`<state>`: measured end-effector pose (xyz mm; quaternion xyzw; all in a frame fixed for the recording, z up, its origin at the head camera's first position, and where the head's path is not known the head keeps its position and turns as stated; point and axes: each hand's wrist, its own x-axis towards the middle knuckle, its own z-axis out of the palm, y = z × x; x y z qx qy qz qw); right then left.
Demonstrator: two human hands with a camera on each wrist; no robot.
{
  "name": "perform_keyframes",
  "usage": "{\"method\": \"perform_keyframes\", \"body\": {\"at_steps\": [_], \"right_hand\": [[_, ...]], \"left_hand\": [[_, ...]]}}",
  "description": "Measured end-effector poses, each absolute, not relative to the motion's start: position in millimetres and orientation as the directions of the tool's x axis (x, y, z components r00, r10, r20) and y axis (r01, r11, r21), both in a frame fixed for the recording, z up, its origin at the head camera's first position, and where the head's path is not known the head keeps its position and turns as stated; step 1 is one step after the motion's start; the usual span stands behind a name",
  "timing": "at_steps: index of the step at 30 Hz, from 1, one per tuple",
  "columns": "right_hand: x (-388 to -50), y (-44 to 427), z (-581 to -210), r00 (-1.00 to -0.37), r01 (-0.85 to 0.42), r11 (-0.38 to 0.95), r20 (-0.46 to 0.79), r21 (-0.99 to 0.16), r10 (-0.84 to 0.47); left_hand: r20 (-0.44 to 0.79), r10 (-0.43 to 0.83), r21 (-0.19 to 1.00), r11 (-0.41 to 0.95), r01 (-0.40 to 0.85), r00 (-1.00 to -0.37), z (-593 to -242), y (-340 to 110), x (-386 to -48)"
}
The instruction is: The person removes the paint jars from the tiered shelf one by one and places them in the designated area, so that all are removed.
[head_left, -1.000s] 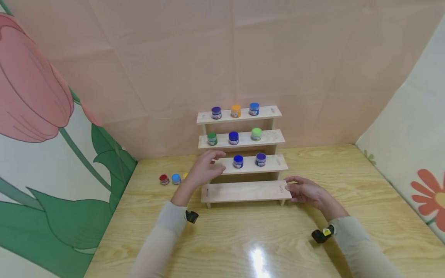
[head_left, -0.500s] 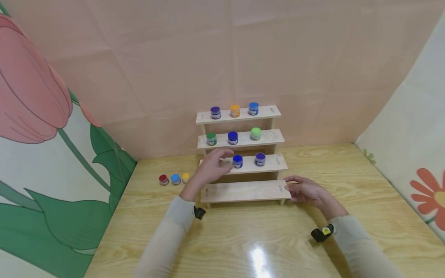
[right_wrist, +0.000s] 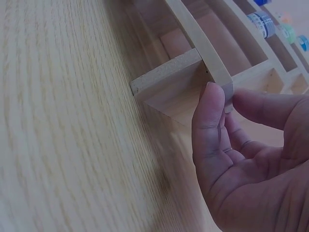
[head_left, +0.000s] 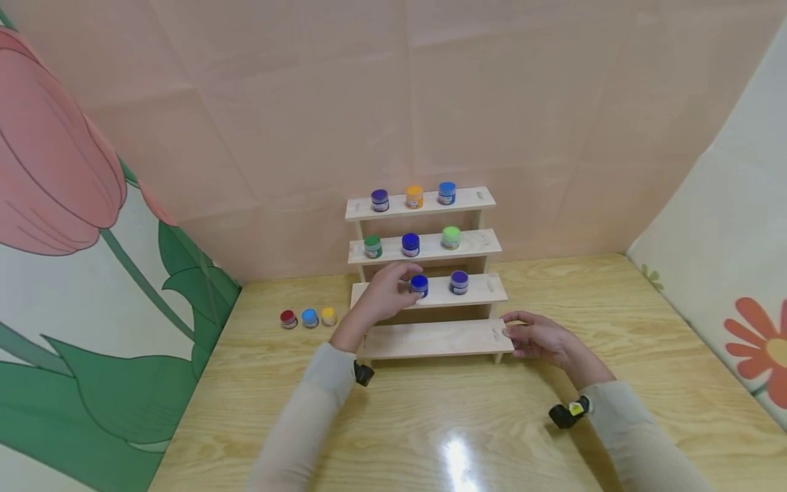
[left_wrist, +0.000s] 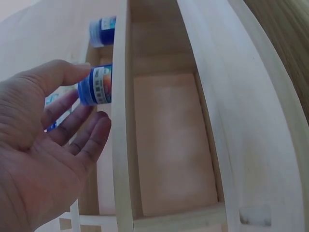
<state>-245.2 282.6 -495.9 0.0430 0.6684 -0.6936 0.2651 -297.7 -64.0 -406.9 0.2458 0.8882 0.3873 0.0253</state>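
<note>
A stepped wooden display rack (head_left: 436,339) stands on the table with small paint jars on its upper tiers. My left hand (head_left: 386,294) is at the second tier from the bottom, thumb and forefinger curled round a dark blue paint jar (head_left: 419,285). In the left wrist view the thumb touches this jar (left_wrist: 96,86), which still sits on its tier; the other fingers are loosely bent. To its right stands a purple jar (head_left: 459,282). With thumb and fingers, my right hand (head_left: 541,338) pinches the right end of the lowest tier (right_wrist: 212,63).
On the table left of the rack are a red jar (head_left: 288,319), a light blue jar (head_left: 310,318) and a yellow jar (head_left: 328,316). Higher tiers hold several jars, among them a green one (head_left: 372,247) and an orange one (head_left: 415,197). A pink-beige backdrop (head_left: 295,137) rises behind.
My left hand has moved right along the second-lowest tier to the dark blue jar, uncovering the yellow jar on the table. The right hand keeps its place at the rack's end.
</note>
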Motion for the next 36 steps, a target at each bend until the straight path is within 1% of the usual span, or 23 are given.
{"method": "perform_keyframes", "body": {"at_steps": [6, 11, 18, 21, 29, 36], "right_hand": [[-245, 283, -497, -0.858, 0.422, 0.024, -0.408, -0.906, -0.312], [-245, 282, -497, -0.855, 0.419, 0.024, -0.403, -0.908, -0.325], [-245, 281, -496, -0.856, 0.426, 0.034, -0.415, -0.904, -0.309], [-245, 282, -496, -0.854, 0.417, 0.038, -0.406, -0.908, -0.325], [-246, 281, -497, -0.858, 0.418, 0.034, -0.407, -0.908, -0.312], [-246, 283, -499, -0.859, 0.415, 0.032, -0.404, -0.909, -0.314]], "left_hand": [[0.139, 0.460, 0.680, 0.599, 0.422, -0.877, -408, -58, -301], [0.097, 0.454, 0.674, 0.625, 0.394, -0.886, -410, -58, -304], [0.077, 0.445, 0.688, 0.624, 0.371, -0.892, -413, -59, -308], [0.078, 0.433, 0.707, 0.611, 0.356, -0.898, -411, -63, -306], [0.128, 0.396, 0.734, 0.579, 0.355, -0.909, -405, -87, -292], [0.132, 0.347, 0.748, 0.580, 0.323, -0.928, -404, -117, -282]]}}
